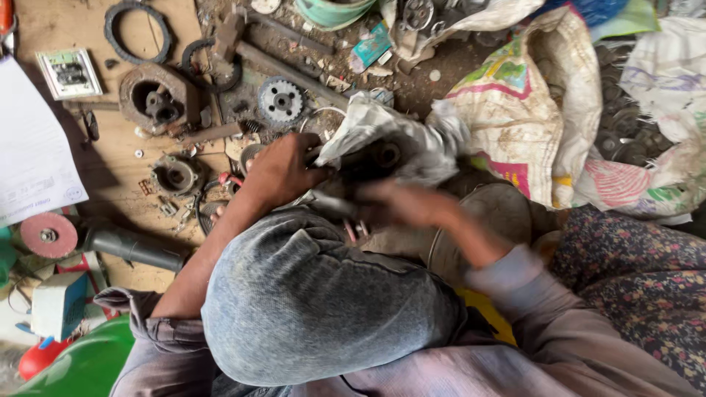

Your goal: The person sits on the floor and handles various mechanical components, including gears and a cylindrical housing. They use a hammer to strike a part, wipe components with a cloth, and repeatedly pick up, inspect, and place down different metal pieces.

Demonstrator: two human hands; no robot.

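Gripping tight, left hand (283,170) closes on the dark greasy metal part (371,162) half-wrapped in a grey-white rag (401,140); the part sits over the raised grey-jeaned knee (309,294). Right hand (408,204), just right of the part, is motion-blurred, so its grip can't be told. Toothed steel sprocket (280,100) lies up-left of the part. To wipe well, judging here: brace the part firm, keep rag between fingers and metal.

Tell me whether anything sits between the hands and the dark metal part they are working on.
Nothing visible does. The left hand grips the dark metal part directly; the blurred right hand is against its underside. A dirty white cloth drapes over the part's far side only.
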